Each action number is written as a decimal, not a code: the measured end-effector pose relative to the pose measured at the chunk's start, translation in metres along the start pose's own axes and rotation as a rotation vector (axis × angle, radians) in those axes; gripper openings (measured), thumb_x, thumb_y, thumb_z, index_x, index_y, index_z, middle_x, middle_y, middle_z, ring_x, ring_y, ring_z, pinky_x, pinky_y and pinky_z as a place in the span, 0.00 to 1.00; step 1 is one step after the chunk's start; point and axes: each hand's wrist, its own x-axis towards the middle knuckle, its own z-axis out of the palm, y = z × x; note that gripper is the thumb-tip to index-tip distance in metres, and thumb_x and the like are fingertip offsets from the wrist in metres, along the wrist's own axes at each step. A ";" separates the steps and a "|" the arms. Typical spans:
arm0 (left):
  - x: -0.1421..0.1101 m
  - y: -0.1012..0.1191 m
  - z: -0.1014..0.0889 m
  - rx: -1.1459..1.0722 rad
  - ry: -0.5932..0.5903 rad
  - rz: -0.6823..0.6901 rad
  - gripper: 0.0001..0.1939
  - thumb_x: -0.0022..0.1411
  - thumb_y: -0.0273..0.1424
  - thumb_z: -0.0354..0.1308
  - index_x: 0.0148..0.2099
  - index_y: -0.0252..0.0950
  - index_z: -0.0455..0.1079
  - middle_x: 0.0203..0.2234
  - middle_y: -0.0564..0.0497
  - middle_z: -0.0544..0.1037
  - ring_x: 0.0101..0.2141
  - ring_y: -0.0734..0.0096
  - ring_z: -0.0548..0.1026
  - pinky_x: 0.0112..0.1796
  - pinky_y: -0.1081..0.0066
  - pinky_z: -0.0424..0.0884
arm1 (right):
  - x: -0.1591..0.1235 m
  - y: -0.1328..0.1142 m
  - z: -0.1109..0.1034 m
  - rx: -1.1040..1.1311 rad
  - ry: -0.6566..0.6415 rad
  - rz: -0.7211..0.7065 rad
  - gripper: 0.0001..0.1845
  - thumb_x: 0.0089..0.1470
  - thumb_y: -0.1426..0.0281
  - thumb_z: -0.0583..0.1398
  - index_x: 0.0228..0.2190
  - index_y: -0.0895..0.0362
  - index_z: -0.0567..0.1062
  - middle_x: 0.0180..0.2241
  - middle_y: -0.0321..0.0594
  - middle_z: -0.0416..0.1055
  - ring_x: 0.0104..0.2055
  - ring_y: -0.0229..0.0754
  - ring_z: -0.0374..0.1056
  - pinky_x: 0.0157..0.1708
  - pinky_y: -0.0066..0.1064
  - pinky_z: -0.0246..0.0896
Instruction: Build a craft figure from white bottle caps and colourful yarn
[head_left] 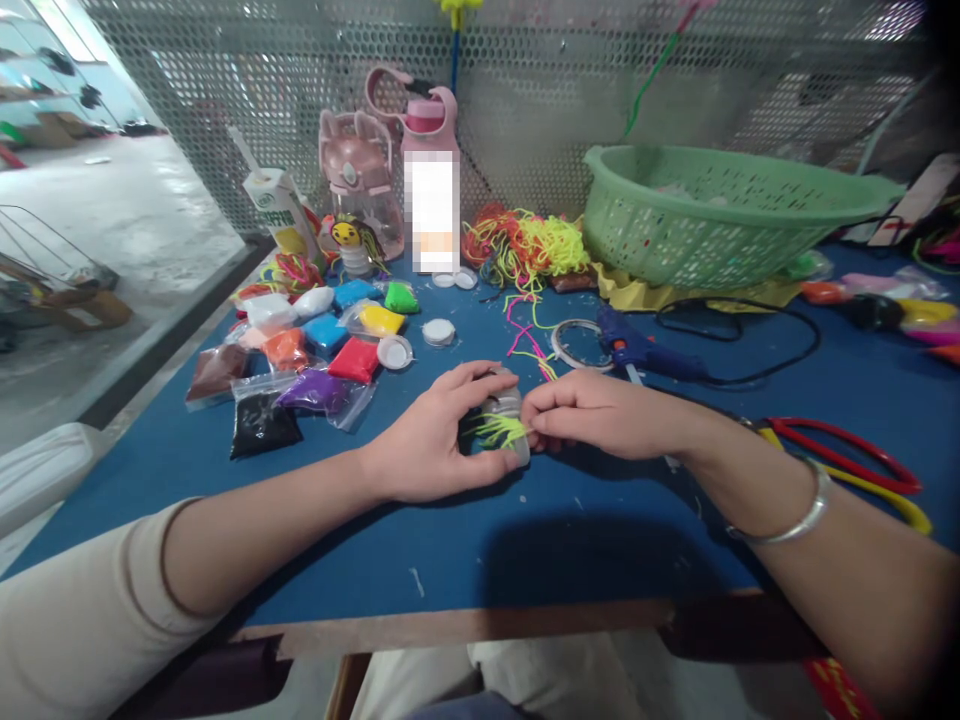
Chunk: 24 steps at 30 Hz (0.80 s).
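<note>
On the blue table (pixel 450 570), green basket (pixel 675 235) far right, bright packets (pixel 285 348) left, tangled yarn (pixel 547 245) far centre, blue glue gun (pixel 641 350) just beyond right hand (pixel 600 410), and, near centre, held in curled left hand (pixel 431 435), ridged container (pixel 508 398) with yellow-green strands (pixel 501 430), with right hand bunched at its right side, cannot tell whether pinching.

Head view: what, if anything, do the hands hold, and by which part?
The left hand holds a translucent container by its opposite sides; what the right hand holds cannot be told.
</note>
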 end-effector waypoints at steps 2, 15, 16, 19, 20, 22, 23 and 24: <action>0.000 0.000 0.002 0.018 0.000 -0.002 0.33 0.54 0.38 0.63 0.61 0.37 0.61 0.58 0.38 0.64 0.59 0.53 0.63 0.59 0.54 0.60 | -0.001 -0.001 -0.002 0.012 -0.020 0.010 0.10 0.51 0.72 0.52 0.23 0.58 0.72 0.25 0.38 0.71 0.29 0.39 0.67 0.31 0.29 0.61; -0.004 -0.002 -0.006 -0.080 -0.020 -0.017 0.26 0.61 0.26 0.48 0.62 0.38 0.61 0.62 0.44 0.61 0.63 0.56 0.58 0.62 0.54 0.54 | -0.022 -0.003 -0.022 0.182 0.531 -0.244 0.03 0.51 0.69 0.59 0.31 0.54 0.70 0.29 0.36 0.70 0.25 0.36 0.63 0.23 0.29 0.56; -0.004 -0.003 -0.006 -0.086 -0.014 -0.023 0.26 0.62 0.26 0.47 0.62 0.38 0.61 0.63 0.45 0.60 0.63 0.56 0.58 0.62 0.54 0.54 | -0.022 -0.003 -0.022 0.235 0.611 -0.306 0.07 0.50 0.72 0.60 0.34 0.52 0.70 0.34 0.37 0.72 0.27 0.37 0.64 0.23 0.29 0.58; -0.006 -0.005 -0.005 -0.087 -0.011 -0.024 0.25 0.63 0.26 0.46 0.62 0.38 0.60 0.63 0.46 0.60 0.63 0.59 0.57 0.63 0.55 0.54 | -0.020 -0.002 -0.022 0.260 0.737 -0.392 0.13 0.45 0.78 0.59 0.34 0.51 0.70 0.39 0.38 0.72 0.32 0.38 0.65 0.25 0.29 0.60; -0.006 -0.005 -0.004 -0.075 -0.007 -0.022 0.24 0.64 0.26 0.46 0.62 0.38 0.61 0.63 0.45 0.60 0.63 0.59 0.57 0.62 0.56 0.54 | -0.019 -0.002 -0.022 0.245 0.749 -0.383 0.14 0.44 0.79 0.59 0.34 0.51 0.71 0.38 0.38 0.72 0.33 0.39 0.65 0.26 0.30 0.60; -0.006 -0.004 -0.004 -0.020 0.019 -0.003 0.24 0.64 0.27 0.47 0.62 0.37 0.60 0.64 0.44 0.58 0.63 0.58 0.56 0.62 0.55 0.55 | -0.018 -0.001 -0.021 0.226 0.738 -0.347 0.13 0.44 0.80 0.58 0.33 0.53 0.72 0.37 0.38 0.72 0.33 0.38 0.65 0.27 0.30 0.61; -0.005 -0.003 -0.004 0.020 0.033 0.022 0.24 0.64 0.28 0.47 0.63 0.37 0.60 0.65 0.44 0.57 0.64 0.57 0.56 0.62 0.54 0.54 | -0.017 -0.001 -0.021 0.222 0.730 -0.328 0.12 0.44 0.80 0.58 0.32 0.53 0.73 0.35 0.38 0.72 0.32 0.38 0.65 0.27 0.30 0.61; -0.005 -0.002 -0.004 0.062 0.039 0.064 0.25 0.64 0.27 0.47 0.63 0.38 0.59 0.66 0.43 0.55 0.64 0.56 0.55 0.62 0.53 0.53 | -0.017 -0.001 -0.021 0.217 0.726 -0.314 0.11 0.45 0.80 0.58 0.31 0.54 0.73 0.32 0.37 0.72 0.30 0.37 0.65 0.27 0.29 0.61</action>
